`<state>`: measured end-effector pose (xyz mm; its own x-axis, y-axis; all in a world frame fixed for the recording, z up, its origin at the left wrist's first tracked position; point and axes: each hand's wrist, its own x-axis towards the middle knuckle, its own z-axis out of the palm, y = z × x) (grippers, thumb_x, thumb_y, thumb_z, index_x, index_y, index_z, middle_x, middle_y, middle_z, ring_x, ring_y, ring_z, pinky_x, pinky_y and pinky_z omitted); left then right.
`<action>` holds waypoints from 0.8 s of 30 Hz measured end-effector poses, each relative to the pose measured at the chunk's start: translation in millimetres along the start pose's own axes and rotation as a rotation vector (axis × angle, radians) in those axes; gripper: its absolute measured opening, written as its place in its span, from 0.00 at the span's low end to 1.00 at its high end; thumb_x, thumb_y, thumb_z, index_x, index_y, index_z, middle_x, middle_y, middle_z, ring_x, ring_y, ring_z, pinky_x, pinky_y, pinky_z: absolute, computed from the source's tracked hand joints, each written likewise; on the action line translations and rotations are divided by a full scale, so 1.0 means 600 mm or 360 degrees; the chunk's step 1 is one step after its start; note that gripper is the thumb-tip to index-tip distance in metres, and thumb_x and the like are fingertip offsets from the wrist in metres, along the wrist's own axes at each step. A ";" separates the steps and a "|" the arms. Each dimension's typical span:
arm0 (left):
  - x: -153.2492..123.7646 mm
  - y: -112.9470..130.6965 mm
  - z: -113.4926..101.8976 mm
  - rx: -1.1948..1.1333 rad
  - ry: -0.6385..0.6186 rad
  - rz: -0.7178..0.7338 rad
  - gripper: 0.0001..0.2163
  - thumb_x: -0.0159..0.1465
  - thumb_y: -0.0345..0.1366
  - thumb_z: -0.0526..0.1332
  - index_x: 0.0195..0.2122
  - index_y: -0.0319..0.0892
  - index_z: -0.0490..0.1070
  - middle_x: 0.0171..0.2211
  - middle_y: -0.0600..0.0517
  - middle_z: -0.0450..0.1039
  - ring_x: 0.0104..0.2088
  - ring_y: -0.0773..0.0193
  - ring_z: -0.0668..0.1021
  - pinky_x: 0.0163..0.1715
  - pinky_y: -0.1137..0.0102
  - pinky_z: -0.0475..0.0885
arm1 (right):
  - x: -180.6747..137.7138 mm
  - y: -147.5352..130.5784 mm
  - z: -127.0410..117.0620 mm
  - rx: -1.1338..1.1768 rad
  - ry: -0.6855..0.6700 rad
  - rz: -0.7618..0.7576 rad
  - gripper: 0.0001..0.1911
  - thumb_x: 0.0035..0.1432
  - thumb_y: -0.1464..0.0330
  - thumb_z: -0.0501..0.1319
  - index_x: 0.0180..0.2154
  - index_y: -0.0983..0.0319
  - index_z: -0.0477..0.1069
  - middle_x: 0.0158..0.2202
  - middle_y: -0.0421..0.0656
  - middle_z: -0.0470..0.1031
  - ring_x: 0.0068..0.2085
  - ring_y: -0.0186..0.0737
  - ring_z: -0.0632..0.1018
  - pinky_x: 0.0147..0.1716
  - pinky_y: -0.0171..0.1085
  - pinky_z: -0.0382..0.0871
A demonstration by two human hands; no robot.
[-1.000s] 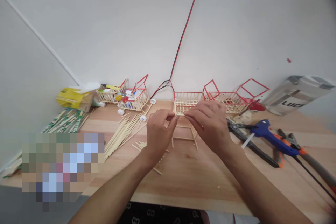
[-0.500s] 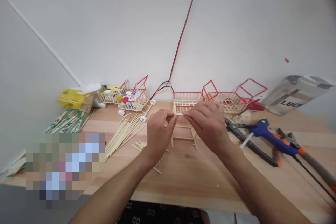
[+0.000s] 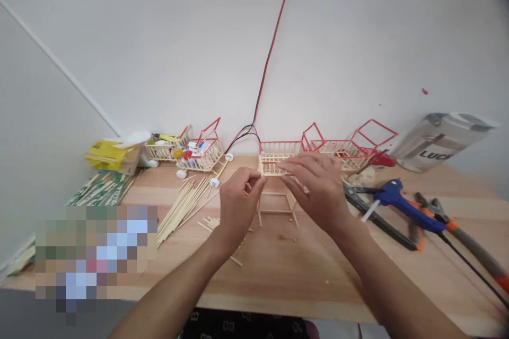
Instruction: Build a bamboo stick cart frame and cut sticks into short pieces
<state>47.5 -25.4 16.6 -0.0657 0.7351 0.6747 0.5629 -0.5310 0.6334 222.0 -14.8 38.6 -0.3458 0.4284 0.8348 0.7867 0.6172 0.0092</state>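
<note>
My left hand [image 3: 237, 201] and my right hand [image 3: 318, 185] are raised over the middle of the wooden table [image 3: 278, 265], fingertips almost meeting. Both are pinched on a thin pale wooden stick [image 3: 273, 174] held level between them. Just below the hands lies a small ladder-like stick frame [image 3: 277, 207] flat on the table. Behind the hands, against the wall, stands a stick basket with red rails [image 3: 278, 154].
A bundle of long sticks [image 3: 186, 202] and short cut pieces [image 3: 210, 221] lie left of the frame. More stick baskets [image 3: 201, 151] [image 3: 345, 148] line the wall. A blue glue gun [image 3: 401, 204], black cutters [image 3: 377, 217] and pliers [image 3: 457, 228] lie right. A red cable [image 3: 270, 58] runs up the wall.
Both hands stay pinched on the stick at nearly the same place. The view has shifted slightly, so the table items sit a little further left.
</note>
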 end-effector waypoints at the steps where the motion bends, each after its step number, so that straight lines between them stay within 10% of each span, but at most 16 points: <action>1: -0.001 -0.002 0.000 -0.0014 -0.0002 -0.0009 0.04 0.60 0.33 0.63 0.30 0.40 0.71 0.26 0.56 0.73 0.26 0.70 0.73 0.28 0.75 0.67 | 0.000 0.005 -0.004 0.0012 0.0043 0.0035 0.08 0.60 0.67 0.61 0.42 0.58 0.74 0.41 0.42 0.79 0.47 0.44 0.73 0.49 0.45 0.58; 16: -0.008 -0.007 -0.024 -0.0072 -0.0094 -0.0104 0.07 0.58 0.35 0.66 0.37 0.40 0.72 0.28 0.54 0.75 0.29 0.68 0.76 0.32 0.72 0.72 | -0.055 0.075 -0.040 0.0032 0.0269 0.0595 0.11 0.63 0.67 0.54 0.40 0.60 0.75 0.38 0.44 0.79 0.43 0.42 0.78 0.46 0.42 0.68; 24: -0.079 -0.014 -0.119 0.0417 -0.0188 0.0065 0.13 0.62 0.34 0.62 0.48 0.44 0.68 0.38 0.51 0.75 0.38 0.63 0.76 0.40 0.66 0.73 | -0.073 0.084 -0.028 0.0037 0.0189 0.0654 0.12 0.64 0.66 0.53 0.41 0.60 0.75 0.39 0.44 0.78 0.43 0.42 0.77 0.45 0.41 0.67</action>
<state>-13.1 -85.8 6.4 0.0491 0.7677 0.6390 0.7578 -0.4454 0.4768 285.4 -13.5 11.7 0.0560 0.5638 0.8240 0.8348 0.4263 -0.3484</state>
